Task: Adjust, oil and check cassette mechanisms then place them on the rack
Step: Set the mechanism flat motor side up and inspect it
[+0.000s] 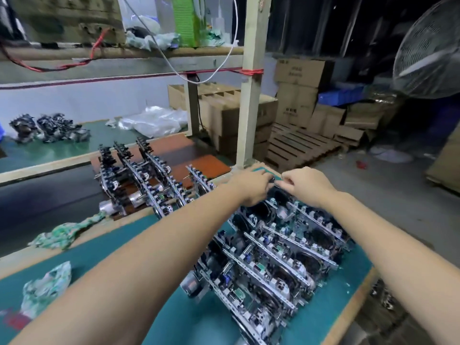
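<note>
Metal-framed far-end mechanism lies just under both hands, left hand and right hand fingertips curled onto its top edge, rows running toward the wrists.

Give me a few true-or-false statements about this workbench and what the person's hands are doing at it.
1. Both hands are at the far end of the nearest batch of cassette mechanisms. True.
2. A second batch of mechanisms stands on a reddish-brown board. True.
3. The fan stands on the left side of the view. False: it is at the upper right.
4. The cardboard boxes are stacked on the green bench mat. False: they sit on the floor beyond the bench.
5. A crumpled green-and-white rag lies left of the arms. True.
</note>
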The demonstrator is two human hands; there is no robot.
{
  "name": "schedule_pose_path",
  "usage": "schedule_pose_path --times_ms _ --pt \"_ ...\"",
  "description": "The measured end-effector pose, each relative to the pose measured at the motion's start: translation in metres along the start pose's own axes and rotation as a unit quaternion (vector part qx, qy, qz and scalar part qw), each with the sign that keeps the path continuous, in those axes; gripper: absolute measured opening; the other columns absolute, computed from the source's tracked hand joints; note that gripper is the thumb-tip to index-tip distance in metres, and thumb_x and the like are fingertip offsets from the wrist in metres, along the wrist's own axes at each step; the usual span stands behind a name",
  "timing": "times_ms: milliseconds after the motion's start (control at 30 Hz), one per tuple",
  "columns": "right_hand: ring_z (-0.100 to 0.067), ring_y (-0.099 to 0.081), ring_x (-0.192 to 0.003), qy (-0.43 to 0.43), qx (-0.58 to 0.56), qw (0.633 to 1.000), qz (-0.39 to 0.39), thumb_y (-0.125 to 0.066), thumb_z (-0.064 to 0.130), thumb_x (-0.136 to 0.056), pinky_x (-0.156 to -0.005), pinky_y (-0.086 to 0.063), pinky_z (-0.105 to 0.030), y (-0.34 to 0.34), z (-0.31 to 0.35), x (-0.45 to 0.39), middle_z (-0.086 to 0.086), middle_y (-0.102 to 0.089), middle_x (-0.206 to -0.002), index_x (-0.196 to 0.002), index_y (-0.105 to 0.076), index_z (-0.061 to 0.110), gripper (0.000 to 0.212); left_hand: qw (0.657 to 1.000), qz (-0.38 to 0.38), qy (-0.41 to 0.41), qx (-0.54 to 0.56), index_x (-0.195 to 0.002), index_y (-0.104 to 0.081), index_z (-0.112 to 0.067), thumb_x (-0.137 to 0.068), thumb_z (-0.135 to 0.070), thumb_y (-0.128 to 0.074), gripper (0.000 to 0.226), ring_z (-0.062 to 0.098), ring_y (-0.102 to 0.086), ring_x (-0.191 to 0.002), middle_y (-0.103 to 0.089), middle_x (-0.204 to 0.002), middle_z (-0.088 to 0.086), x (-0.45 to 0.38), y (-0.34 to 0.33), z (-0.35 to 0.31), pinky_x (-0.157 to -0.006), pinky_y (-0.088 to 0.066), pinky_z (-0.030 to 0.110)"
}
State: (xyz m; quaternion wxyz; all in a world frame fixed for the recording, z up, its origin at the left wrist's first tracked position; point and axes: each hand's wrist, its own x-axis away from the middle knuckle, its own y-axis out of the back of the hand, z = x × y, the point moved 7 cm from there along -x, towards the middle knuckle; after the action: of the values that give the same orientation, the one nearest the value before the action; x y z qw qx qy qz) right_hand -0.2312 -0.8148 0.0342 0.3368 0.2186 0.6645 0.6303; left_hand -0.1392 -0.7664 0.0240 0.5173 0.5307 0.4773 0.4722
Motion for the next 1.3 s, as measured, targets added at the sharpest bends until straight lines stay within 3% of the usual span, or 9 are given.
schedule_pose_path --times_ms 133,200,433,600,733,867,1000,1133,1300 --pt "-0.026 -0.063 -0.091 0.019 0.153 0.987 -0.048 -0.036 0.048 -0.098 -0.065 -0.032 -0.03 0.007 0.014 0.007 -0.005 -0.068 -0.092 -0.09 -0.057 0.021 0.034 1.0 0.014 0.019 0.01 -0.145 -0.03 -0.016 -0.105 -0.035 -0.02 0.046 0.027 -0.034 -0.136 -0.027 -0.154 0.009 0.005 -0.006 -0.001 -0.109 -0.029 0.041" --pt "-0.024 -0.06 -0.101 0.018 0.192 0.979 -0.064 -0.038 0.046 -0.098 -0.072 -0.032 -0.032 0.02 0.027 0.008 -0.004 -0.067 -0.105 -0.109 -0.051 0.016 0.034 0.999 -0.003 0.044 0.016 -0.145 -0.033 -0.019 -0.104 -0.038 -0.021 0.046 0.028 -0.032 -0.137 -0.025 -0.155 0.008 0.013 0.001 -0.002 -0.107 -0.029 0.044" --pt "-0.017 -0.06 -0.078 0.068 -0.08 0.989 -0.105 -0.048 0.041 -0.092 -0.06 -0.036 -0.03 0.075 0.127 0.087 0.009 -0.064 -0.082 -0.092 -0.048 0.03 0.011 0.972 -0.228 0.038 0.045 -0.105 -0.065 -0.021 -0.096 -0.029 -0.044 0.024 0.018 -0.056 -0.095 -0.064 -0.101 -0.002 0.15 0.069 0.004 -0.075 -0.045 0.035" --pt "-0.003 -0.057 -0.071 0.124 -0.279 0.952 0.002 -0.05 0.055 -0.084 -0.063 -0.043 -0.029 0.056 0.232 0.167 0.018 -0.058 -0.066 -0.087 -0.045 0.04 0.017 0.928 -0.267 0.182 0.183 -0.08 -0.064 -0.032 -0.089 -0.054 -0.032 0.04 -0.004 -0.054 -0.067 -0.065 -0.076 -0.014 0.312 0.041 0.038 -0.064 -0.044 0.024" --pt "-0.003 -0.06 -0.087 0.204 -0.301 0.916 0.168 -0.053 0.052 -0.087 -0.075 -0.042 -0.022 -0.003 0.328 0.208 0.018 -0.057 -0.071 -0.086 -0.045 0.037 0.017 0.865 -0.243 0.361 0.25 -0.07 -0.06 -0.04 -0.097 -0.042 -0.043 0.032 0.0 -0.06 -0.07 -0.066 -0.072 -0.02 0.427 -0.036 0.065 -0.075 -0.049 0.032" --pt "-0.006 -0.058 -0.1 0.287 -0.283 0.88 0.25 -0.052 0.049 -0.089 -0.079 -0.04 -0.02 -0.042 0.413 0.244 0.018 -0.056 -0.08 -0.091 -0.051 0.035 0.015 0.824 -0.266 0.457 0.202 -0.074 -0.059 -0.042 -0.097 -0.045 -0.042 0.028 -0.005 -0.056 -0.081 -0.064 -0.079 -0.023 0.531 -0.081 0.069 -0.077 -0.046 0.026" --pt "-0.009 -0.051 -0.11 0.374 -0.246 0.856 0.257 -0.05 0.048 -0.09 -0.084 -0.04 -0.024 -0.055 0.48 0.27 0.01 -0.059 -0.111 -0.104 -0.056 0.028 0.025 0.815 -0.269 0.491 0.153 -0.089 -0.065 -0.031 -0.084 -0.062 -0.023 0.052 -0.004 -0.046 -0.086 -0.056 -0.085 -0.023 0.603 -0.09 0.07 -0.081 -0.042 0.023" --pt "-0.012 -0.047 -0.109 0.468 -0.239 0.826 0.206 -0.048 0.042 -0.091 -0.086 -0.036 -0.028 -0.042 0.542 0.291 0.008 -0.057 -0.109 -0.102 -0.055 0.028 0.019 0.778 -0.316 0.528 0.126 -0.09 -0.068 -0.026 -0.086 -0.038 -0.055 0.019 -0.005 -0.049 -0.087 -0.06 -0.086 -0.022 0.669 -0.078 0.071 -0.078 -0.037 0.009" --pt "-0.02 -0.046 -0.112 0.564 -0.274 0.759 0.174 -0.05 0.026 -0.093 -0.089 -0.037 -0.033 -0.022 0.629 0.32 -0.001 -0.058 -0.114 -0.11 -0.056 0.02 0.02 0.753 -0.312 0.579 -0.022 -0.09 -0.072 -0.012 -0.078 -0.04 -0.049 0.039 0.008 -0.053 -0.09 -0.07 -0.09 -0.001 0.755 -0.039 0.069 -0.079 -0.041 0.025"
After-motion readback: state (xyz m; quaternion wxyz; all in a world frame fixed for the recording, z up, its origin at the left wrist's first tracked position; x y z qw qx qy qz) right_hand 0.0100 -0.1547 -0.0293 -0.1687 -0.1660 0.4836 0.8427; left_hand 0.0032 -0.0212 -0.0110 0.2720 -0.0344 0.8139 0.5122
